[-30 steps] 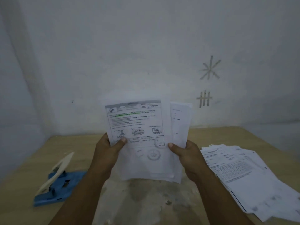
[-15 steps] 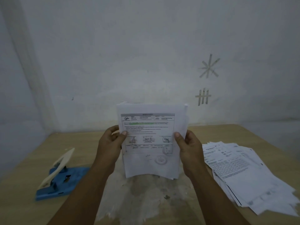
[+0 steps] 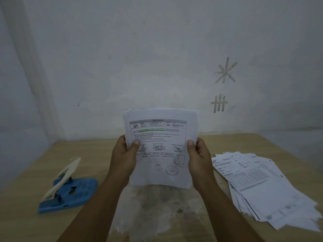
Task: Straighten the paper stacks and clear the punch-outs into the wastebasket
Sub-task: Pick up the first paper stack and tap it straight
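I hold a small stack of printed sheets [image 3: 160,147] upright above the middle of the wooden table [image 3: 90,154]. My left hand [image 3: 125,154] grips its left edge and my right hand [image 3: 198,158] grips its right edge, thumbs on the front page. The sheets' edges look nearly lined up, and the bottom edge hangs just above the tabletop. A second, fanned-out stack of papers [image 3: 262,187] lies flat on the table to the right. No punch-outs or wastebasket are visible.
A blue hole punch [image 3: 68,191] with a raised cream lever sits on the table at the left. A worn whitish patch [image 3: 157,210] marks the tabletop below the held sheets. The white wall [image 3: 157,58] rises right behind the table.
The sheets were splayed apart a second ago, one sticking out to the right; now they are gathered into one squared stack, centred between my hands.
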Demonstrator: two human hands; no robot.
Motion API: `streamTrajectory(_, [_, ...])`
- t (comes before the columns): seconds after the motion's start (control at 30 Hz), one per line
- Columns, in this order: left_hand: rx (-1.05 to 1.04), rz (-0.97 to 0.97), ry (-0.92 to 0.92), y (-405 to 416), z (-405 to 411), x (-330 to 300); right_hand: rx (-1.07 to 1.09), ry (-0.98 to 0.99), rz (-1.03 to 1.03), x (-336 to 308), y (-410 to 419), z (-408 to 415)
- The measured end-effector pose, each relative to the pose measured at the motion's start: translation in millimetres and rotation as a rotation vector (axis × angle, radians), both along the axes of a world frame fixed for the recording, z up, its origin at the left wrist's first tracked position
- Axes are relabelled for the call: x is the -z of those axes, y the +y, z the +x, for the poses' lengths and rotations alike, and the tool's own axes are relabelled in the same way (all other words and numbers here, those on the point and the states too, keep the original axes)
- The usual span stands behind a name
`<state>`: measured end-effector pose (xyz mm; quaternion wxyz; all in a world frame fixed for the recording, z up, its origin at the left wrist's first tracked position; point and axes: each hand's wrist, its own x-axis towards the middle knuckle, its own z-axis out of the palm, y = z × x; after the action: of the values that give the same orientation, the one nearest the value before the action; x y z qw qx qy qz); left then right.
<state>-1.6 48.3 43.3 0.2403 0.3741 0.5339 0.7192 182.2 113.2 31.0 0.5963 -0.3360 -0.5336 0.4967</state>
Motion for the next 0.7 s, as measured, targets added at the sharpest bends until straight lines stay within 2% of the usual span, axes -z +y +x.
streamTrajectory(0.27, [-0.025, -0.032, 0.017, -2, -2, 22, 0.044, -0.099, 0.01, 15, 2, -3])
streamTrajectory(0.43, [-0.079, -0.036, 0.074, 0, 2, 19, 0.048, -0.075, 0.022, 11, 2, -4])
streamTrajectory(0.7, [-0.079, -0.034, 0.061, -2, -5, 31, 0.032, -0.093, -0.01, 24, 2, -1])
